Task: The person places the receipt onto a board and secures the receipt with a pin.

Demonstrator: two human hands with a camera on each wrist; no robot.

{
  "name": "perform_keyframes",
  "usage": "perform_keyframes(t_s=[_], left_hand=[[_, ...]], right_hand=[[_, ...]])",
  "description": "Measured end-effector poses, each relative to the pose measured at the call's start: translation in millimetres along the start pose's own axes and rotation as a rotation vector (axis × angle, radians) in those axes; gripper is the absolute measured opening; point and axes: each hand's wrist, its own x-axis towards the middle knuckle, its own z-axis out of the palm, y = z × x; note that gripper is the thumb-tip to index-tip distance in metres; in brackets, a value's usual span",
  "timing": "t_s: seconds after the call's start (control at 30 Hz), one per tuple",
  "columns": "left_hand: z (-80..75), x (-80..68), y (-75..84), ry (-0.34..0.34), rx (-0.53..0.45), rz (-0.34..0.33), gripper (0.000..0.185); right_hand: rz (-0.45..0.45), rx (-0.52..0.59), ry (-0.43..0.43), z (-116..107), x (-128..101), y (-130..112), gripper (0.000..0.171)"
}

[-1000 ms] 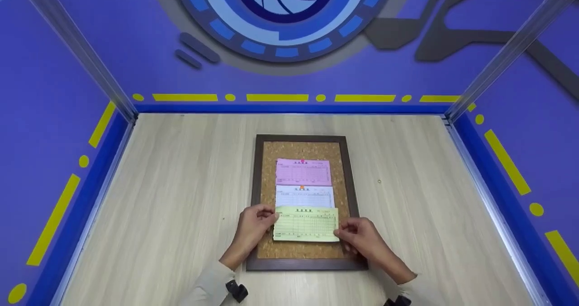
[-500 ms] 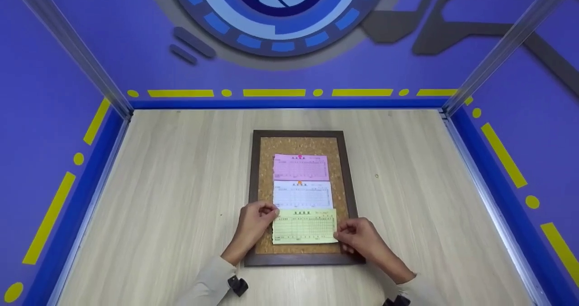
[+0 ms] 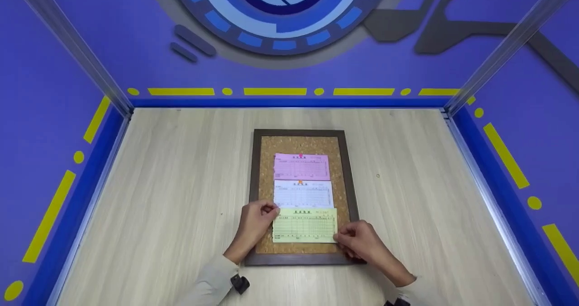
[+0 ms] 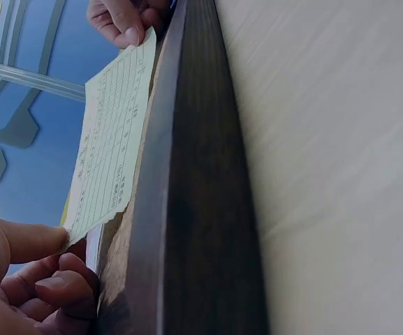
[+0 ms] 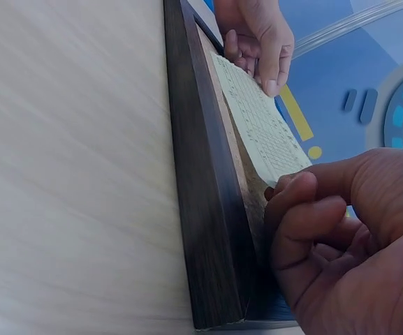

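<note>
A yellow-green printed form slip (image 3: 305, 227) lies over the lower part of a cork board (image 3: 298, 249) with a dark wooden frame. My left hand (image 3: 254, 222) pinches the slip's upper left corner between thumb and finger. At its lower right edge, my right hand (image 3: 362, 239) pinches it too. The left wrist view shows the slip (image 4: 114, 136) raised a little off the cork. Above it on the board are a white form (image 3: 303, 194) with an orange pushpin (image 3: 300, 182) and a pink form (image 3: 302, 167) with a pink pushpin (image 3: 301, 155).
The board lies on a pale wood-grain table (image 3: 181, 184). Blue panels (image 3: 289, 79) with yellow marks stand at the back and both sides. A tiny ring-like speck (image 3: 378, 175) lies right of the board.
The yellow-green slip has shifted slightly down relative to the white form, showing a bit more of it. Both hands keep their pinch. The head view has tilted slightly.
</note>
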Motion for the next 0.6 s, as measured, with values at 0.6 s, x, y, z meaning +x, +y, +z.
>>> perform_keyframes(t_s=[0.6], left_hand=[[14.7, 7.5, -28.0, 0.038, 0.134, 0.149, 0.012]], right_hand=[[0.010, -0.071, 0.001, 3, 1, 2, 0.019]])
